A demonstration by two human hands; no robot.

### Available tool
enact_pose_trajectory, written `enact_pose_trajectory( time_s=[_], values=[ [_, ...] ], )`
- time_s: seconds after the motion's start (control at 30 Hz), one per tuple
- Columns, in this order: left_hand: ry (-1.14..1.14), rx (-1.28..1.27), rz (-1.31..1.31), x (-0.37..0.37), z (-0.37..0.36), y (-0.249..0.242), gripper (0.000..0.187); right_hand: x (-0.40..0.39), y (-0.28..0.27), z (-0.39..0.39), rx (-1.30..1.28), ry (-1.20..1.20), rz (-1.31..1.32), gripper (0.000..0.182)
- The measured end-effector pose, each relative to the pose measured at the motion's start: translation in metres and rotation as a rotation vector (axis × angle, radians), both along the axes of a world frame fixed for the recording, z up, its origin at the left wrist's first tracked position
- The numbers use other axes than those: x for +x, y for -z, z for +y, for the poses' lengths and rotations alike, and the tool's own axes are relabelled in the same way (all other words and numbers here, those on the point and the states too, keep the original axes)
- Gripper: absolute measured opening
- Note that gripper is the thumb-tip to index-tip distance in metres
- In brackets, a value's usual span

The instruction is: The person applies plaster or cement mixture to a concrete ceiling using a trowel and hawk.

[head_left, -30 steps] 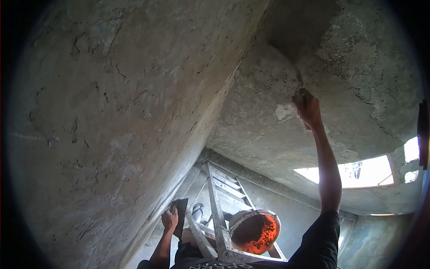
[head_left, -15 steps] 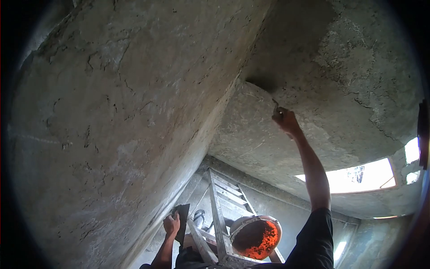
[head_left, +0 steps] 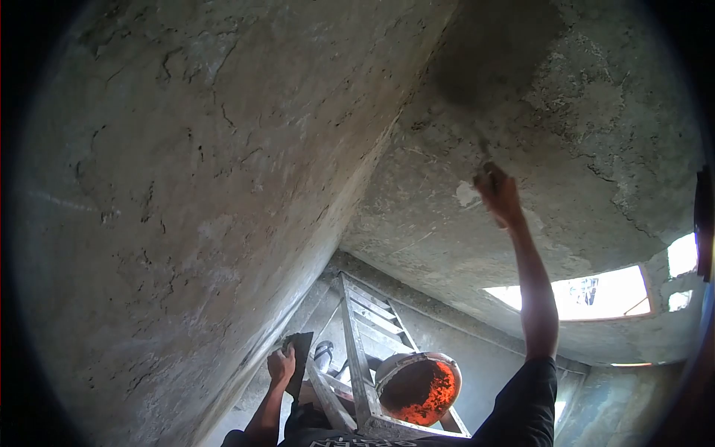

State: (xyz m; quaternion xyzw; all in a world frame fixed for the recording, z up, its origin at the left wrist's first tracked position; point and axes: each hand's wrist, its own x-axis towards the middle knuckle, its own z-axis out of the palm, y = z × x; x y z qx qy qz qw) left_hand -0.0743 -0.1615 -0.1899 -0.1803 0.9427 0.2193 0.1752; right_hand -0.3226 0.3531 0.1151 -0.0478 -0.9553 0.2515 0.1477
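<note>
Gripping a slim-handled trowel (head_left: pixel 484 146), the right hand (head_left: pixel 499 195) is curled into a fist, its arm stretched up in front of a rough plastered surface (head_left: pixel 417 216). Above the fist the tool's shank blurs toward a dark patch (head_left: pixel 495 52), and whether the blade touches the plaster cannot be told. Just left of the knuckles sits a pale spot (head_left: pixel 466 194); below and to the right, a bright opening (head_left: pixel 599 294) lies behind the forearm.

Well below and to the left, the left hand (head_left: pixel 281 365) is closed on the edge of a flat dark plate (head_left: pixel 301 357), held on edge beside the cracked wall (head_left: pixel 186 223). To the right of that hand stand a spattered ladder (head_left: pixel 353 346) and, against it, a bucket (head_left: pixel 442 386) with orange showing inside. Pale capitals on the dark shirt (head_left: pixel 521 402), between the hands at the bottom, are cut off and cannot be read surely.
</note>
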Motion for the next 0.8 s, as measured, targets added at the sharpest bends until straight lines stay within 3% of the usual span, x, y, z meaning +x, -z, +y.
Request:
enact_pose_trajectory(
  time_s=[0.13,0.3,0.47,0.63,0.8],
  values=[
    [-0.010,0.014,0.021,0.003,-0.002,0.010,0.048,-0.003,0.084,-0.003,0.187,-0.082,-0.052,0.034],
    [-0.021,-0.016,0.031,0.002,-0.007,0.008,0.048,-0.022,0.117,-0.007,0.186,-0.057,-0.137,0.036],
    [-0.032,-0.020,-0.009,0.000,-0.009,-0.002,0.049,-0.030,0.099,-0.004,0.199,-0.001,-0.048,0.034],
    [-0.006,0.021,0.129,0.008,-0.010,0.015,0.049,-0.023,0.033,-0.006,0.184,-0.024,0.102,0.030],
    [-0.010,0.049,0.061,0.009,-0.006,0.015,0.043,-0.015,-0.030,-0.024,0.111,0.131,0.244,0.031]
  ],
)
